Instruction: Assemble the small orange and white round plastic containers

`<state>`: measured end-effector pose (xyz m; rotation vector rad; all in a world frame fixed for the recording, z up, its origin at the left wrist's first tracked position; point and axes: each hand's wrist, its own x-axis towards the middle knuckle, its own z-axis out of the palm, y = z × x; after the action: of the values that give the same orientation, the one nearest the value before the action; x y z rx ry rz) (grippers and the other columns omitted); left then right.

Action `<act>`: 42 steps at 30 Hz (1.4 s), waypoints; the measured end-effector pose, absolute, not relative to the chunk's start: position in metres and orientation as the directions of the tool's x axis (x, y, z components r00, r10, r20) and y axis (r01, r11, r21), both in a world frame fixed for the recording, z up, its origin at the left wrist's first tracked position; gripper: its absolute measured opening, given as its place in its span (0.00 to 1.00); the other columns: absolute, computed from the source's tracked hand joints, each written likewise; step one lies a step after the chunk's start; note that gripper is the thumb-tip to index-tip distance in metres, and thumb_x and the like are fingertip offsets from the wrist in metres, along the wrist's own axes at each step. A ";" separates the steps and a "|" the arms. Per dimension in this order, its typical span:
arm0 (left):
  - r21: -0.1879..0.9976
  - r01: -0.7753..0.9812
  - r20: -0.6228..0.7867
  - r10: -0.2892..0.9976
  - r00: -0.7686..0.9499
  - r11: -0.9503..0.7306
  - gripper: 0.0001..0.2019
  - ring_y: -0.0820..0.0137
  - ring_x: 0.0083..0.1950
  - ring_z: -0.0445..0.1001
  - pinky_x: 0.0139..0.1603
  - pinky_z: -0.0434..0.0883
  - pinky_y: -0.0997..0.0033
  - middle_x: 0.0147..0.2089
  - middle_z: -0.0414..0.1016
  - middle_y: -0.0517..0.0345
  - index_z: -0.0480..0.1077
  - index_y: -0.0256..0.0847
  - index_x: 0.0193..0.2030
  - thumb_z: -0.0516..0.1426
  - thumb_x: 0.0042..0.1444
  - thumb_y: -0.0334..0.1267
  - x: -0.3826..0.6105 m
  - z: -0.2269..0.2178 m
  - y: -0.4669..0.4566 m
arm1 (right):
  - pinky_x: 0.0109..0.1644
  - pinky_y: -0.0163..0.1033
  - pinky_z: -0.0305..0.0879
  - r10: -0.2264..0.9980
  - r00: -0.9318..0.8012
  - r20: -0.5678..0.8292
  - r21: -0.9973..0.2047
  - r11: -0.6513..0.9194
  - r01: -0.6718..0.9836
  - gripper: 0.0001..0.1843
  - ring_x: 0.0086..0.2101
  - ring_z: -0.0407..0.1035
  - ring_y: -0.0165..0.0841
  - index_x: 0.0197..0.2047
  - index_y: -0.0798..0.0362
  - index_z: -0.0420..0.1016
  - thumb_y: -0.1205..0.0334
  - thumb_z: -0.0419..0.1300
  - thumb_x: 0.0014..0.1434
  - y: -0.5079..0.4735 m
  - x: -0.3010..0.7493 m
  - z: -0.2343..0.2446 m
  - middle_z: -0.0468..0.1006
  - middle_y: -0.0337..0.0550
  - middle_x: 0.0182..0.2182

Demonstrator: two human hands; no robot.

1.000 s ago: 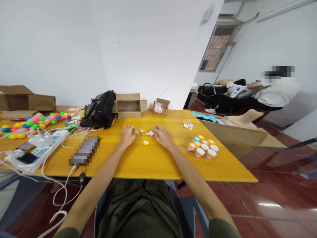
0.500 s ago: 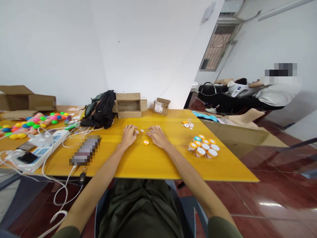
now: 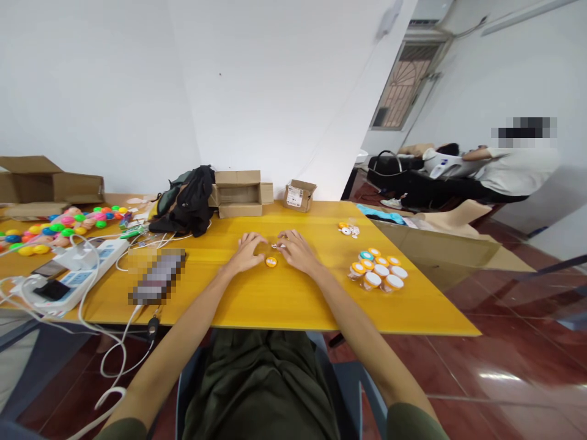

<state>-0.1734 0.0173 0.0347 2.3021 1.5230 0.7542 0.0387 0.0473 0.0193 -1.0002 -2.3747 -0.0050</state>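
My left hand (image 3: 250, 252) rests over the table, fingers curved and spread from the thumb, whose tip is close to a small round orange-and-white piece (image 3: 271, 261). Nothing shows in that hand. Across from it, my right hand (image 3: 297, 252) has its fingertips and thumb pinched at a small white piece (image 3: 276, 246) with dark marks. The fingers partly hide this piece, and its exact kind is too small to make out. The orange-and-white piece lies flat on the yellow table (image 3: 270, 305) between the two hands, nearer me.
Several orange- and teal-rimmed round tubs with white tops (image 3: 380, 270) stand at right, with loose small pieces (image 3: 350, 230) behind. At left are a phone (image 3: 160, 276), a power strip (image 3: 94, 275) and cables. Cardboard boxes (image 3: 239, 194) and a black bag (image 3: 190, 201) line the wall. A person (image 3: 518, 171) sits far right.
My left hand has moved right and slightly nearer, leaving the white piece it was touching. The small white pieces are now by my right hand's fingertips, which have closed in.
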 end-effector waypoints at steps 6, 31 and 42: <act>0.478 0.711 0.209 0.853 0.478 -0.516 0.11 0.55 0.60 0.61 0.62 0.60 0.50 0.55 0.68 0.54 0.71 0.48 0.46 0.60 0.56 0.43 -0.169 0.034 0.010 | 0.54 0.50 0.65 0.604 -0.647 0.465 -0.167 0.778 0.605 0.06 0.50 0.66 0.42 0.37 0.50 0.78 0.67 0.60 0.63 0.047 0.051 0.022 0.74 0.49 0.48; 0.453 0.721 0.251 0.850 0.462 -0.525 0.07 0.56 0.58 0.63 0.61 0.61 0.50 0.52 0.71 0.55 0.72 0.47 0.41 0.59 0.57 0.43 -0.166 0.028 0.013 | 0.52 0.50 0.66 0.506 -0.646 0.572 -0.221 0.853 0.473 0.08 0.46 0.69 0.40 0.36 0.48 0.78 0.68 0.58 0.64 0.047 0.037 0.018 0.77 0.47 0.46; 0.450 0.723 0.257 0.851 0.457 -0.524 0.07 0.56 0.57 0.63 0.59 0.62 0.51 0.52 0.72 0.54 0.72 0.47 0.40 0.60 0.57 0.44 -0.167 0.027 0.015 | 0.54 0.50 0.66 0.517 -0.680 0.520 -0.360 0.855 0.374 0.07 0.47 0.69 0.39 0.34 0.49 0.78 0.66 0.60 0.63 0.042 0.032 0.021 0.76 0.46 0.46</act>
<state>-0.1668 0.0148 0.0268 2.4340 1.3515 0.6651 0.0319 0.0423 0.0214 -0.6447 -2.3949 0.2976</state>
